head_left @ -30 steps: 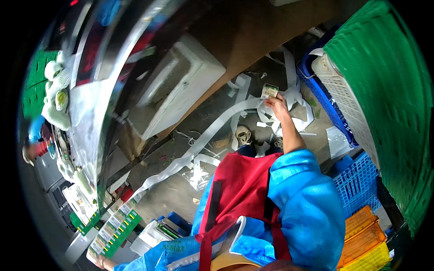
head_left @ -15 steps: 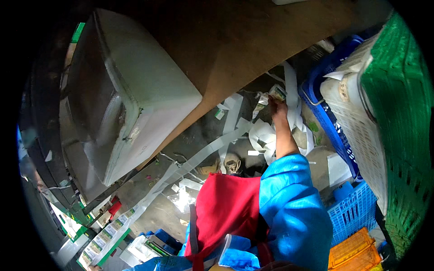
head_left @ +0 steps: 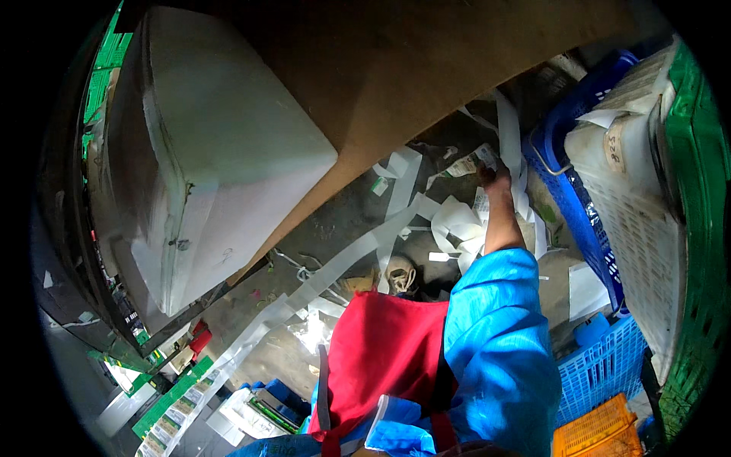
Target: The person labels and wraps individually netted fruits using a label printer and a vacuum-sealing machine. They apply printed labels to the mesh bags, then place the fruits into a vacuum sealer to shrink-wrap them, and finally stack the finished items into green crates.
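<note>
My right hand [head_left: 496, 177] reaches down and forward past the table edge, its fingers closed on a small printed label [head_left: 485, 157], white with green. Next to it lies another pale printed piece [head_left: 461, 167], partly crumpled; I cannot tell whether it joins the held one. Just below the hand, a heap of white paper strip [head_left: 457, 221] lies in loops on the floor. A long pale strip [head_left: 327, 268] runs from there to the lower left, near a row of printed labels [head_left: 173, 420]. My left hand is out of the picture.
A brown tabletop [head_left: 396, 99] carries a large white box [head_left: 236, 129] at upper left. Along the right stand a dark blue basket [head_left: 567, 171], a white crate [head_left: 632, 198], a green crate [head_left: 697, 228], a light blue basket [head_left: 601, 369] and an orange basket [head_left: 598, 430]. A shoe [head_left: 400, 273] shows mid-floor.
My right hand and the label now appear slightly farther right and lower, with the label turned. The whole view has shifted a little, so the crates sit farther right.
</note>
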